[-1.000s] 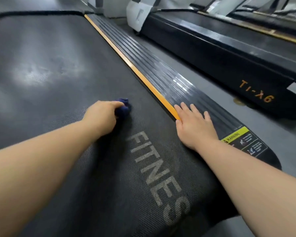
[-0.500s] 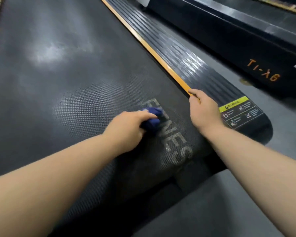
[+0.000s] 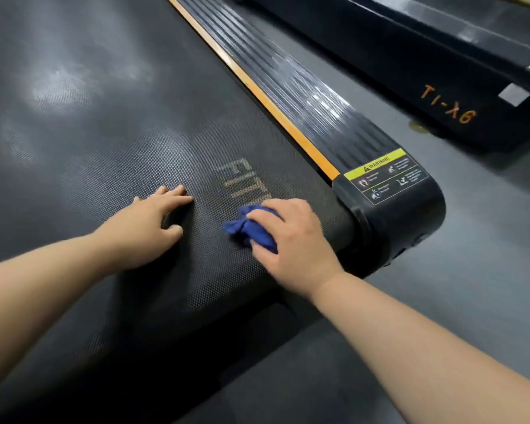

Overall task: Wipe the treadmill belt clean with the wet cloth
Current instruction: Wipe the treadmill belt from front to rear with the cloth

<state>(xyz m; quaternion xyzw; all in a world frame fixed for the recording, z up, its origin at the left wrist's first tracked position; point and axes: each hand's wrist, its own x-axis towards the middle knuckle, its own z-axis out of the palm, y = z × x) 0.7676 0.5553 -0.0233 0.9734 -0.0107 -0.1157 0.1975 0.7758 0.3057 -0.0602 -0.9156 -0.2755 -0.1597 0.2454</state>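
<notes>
The black textured treadmill belt [image 3: 89, 148] fills the left and middle of the head view, with grey "FIT" lettering showing near its rear end. A crumpled blue cloth [image 3: 248, 232] lies on the belt over the rest of the lettering. My right hand [image 3: 294, 240] grips the cloth and presses it onto the belt close to the rear roller. My left hand [image 3: 144, 224] rests on the belt just left of the cloth, fingers spread and holding nothing.
A ribbed black side rail [image 3: 303, 96] with an orange stripe borders the belt on the right and ends in a cap with a yellow warning label [image 3: 386, 175]. A second treadmill [image 3: 410, 56] marked "TI-X6" stands beyond a strip of grey floor [image 3: 471, 270].
The blue cloth has passed from my left hand to my right hand. My right hand left the side rail for the belt's rear end, and my left hand now lies flat on the belt.
</notes>
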